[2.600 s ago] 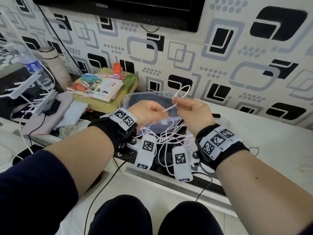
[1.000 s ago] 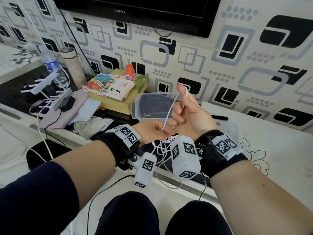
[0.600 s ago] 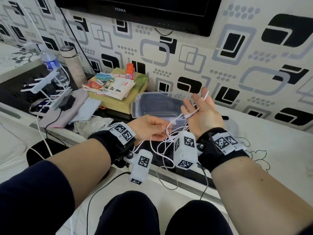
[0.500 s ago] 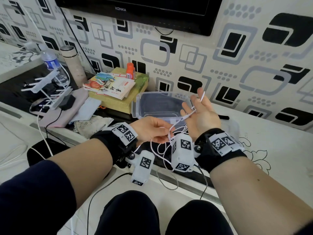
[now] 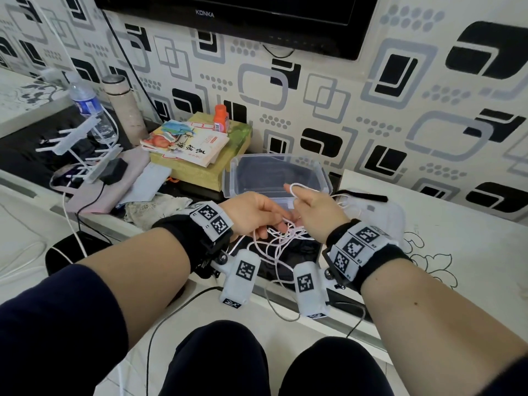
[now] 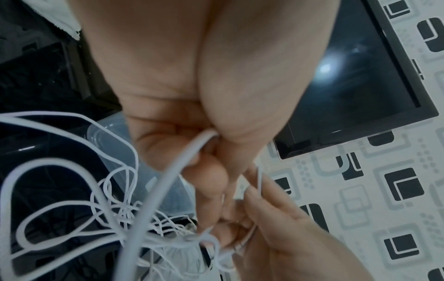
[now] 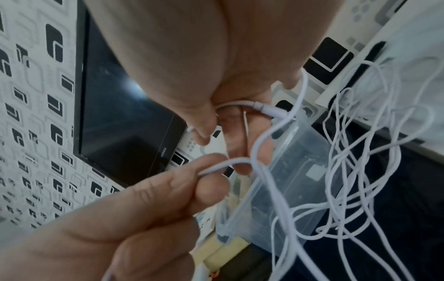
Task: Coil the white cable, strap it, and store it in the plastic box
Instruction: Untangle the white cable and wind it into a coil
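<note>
The thin white cable (image 5: 278, 242) hangs in a loose tangle below both hands, over the dark shelf. My left hand (image 5: 271, 224) pinches a strand between thumb and fingers, seen close in the left wrist view (image 6: 206, 136). Just to its right, my right hand (image 5: 297, 202) is curled round the cable, with a small loop standing over the index finger. In the right wrist view the cable's plug end (image 7: 260, 106) lies inside those curled fingers. The clear plastic box (image 5: 235, 174) stands open and empty just behind the hands. A black strap (image 5: 363, 195) lies on the white table, right of the box.
A green box with books and an orange bottle (image 5: 220, 117) sits left of the plastic box. Further left are a flask (image 5: 124, 107), a water bottle (image 5: 85, 101), a white rack and cloths. A TV (image 5: 257, 12) hangs on the patterned wall. My knees are below the shelf edge.
My right hand was raised palm-up with fingers spread under the cable. It has turned over, dropped and curled round the cable. The left hand keeps its pinch.
</note>
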